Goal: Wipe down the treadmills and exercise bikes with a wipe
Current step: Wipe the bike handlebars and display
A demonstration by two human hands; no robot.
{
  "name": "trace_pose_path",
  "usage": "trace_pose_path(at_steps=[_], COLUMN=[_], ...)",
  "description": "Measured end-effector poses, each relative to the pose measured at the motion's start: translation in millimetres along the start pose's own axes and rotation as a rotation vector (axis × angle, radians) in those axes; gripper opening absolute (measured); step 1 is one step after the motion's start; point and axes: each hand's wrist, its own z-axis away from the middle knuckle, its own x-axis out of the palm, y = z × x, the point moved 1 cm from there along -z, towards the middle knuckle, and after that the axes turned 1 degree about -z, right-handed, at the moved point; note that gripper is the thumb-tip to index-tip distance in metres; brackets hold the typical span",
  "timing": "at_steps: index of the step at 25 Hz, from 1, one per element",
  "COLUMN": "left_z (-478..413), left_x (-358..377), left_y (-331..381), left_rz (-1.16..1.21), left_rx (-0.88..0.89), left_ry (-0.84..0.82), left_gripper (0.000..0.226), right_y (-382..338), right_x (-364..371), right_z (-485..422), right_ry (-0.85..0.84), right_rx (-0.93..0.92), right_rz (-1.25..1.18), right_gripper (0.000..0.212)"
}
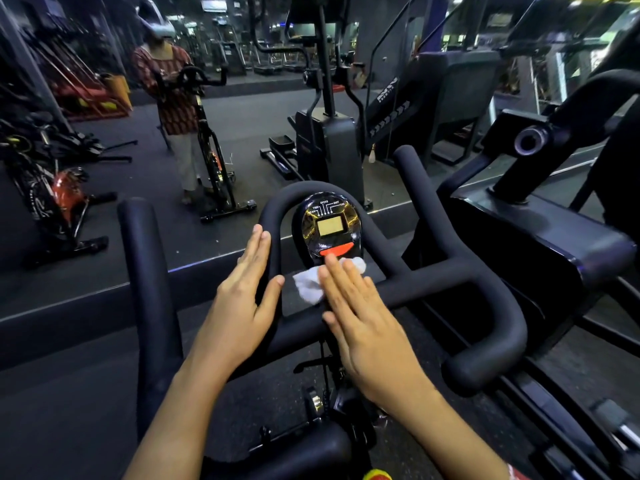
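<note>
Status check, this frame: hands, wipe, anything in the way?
Left hand flat against handlebar loop. Right hand flat, pressing white wipe onto crossbar below console. No obstruction seen.

Glossy black oval console w/ orange button [330, 230] boxed in by black foam handlebar loop [377, 233]. Left hand [242, 299] flat on loop, left of console; right hand [360, 317] on white wipe [308, 287] fills gap below console. Free room farther left of console, up to upright black foam bar [138, 244].

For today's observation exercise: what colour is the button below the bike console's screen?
Orange-red button, best seen in the head view.
</note>
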Motion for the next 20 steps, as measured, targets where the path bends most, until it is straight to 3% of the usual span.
trace_pose_path(at_steps=[4,9,12,16,17,20], left_z=[0.6,1.1,1.5,1.0,1.0,1.4], left_x=[-0.1,-1.3,-2.4,-1.9,-2.0,-2.4], left_y=[2.2,3.3,4.6,5.1,5.1,4.1], left_rz=[-0.005,0.004,0.004,-0.001,0.001,0.006], left_rx=[-0.014,-0.034,-0.042,-0.023,-0.024,-0.035], left_ry=[0.004,-0.018,-0.019,-0.014,-0.017,-0.024], left_gripper=[0.058,0.061,0.061,0.059,0.059,0.06], right_y=[2.6,0.2,3.4,-0.2,-4.2,-9.2], right_x=[-2.1,-2.2,-6.8,-16.6,-17.7,-7.6], right_z=[-22.6,-1.8,-6.2,-79.3,-91.7,-81.6], right_ry=[0.008,-0.102,-0.035,0.068,0.076,0.089], right_rx=[0.28,-0.051,0.098,0.326,0.289,-0.079], right_rz=[-0.217,0.032,-0.109,-0.289,-0.257,-0.102], right_gripper=[0.059,0.055,0.057,0.058,0.056,0.047])
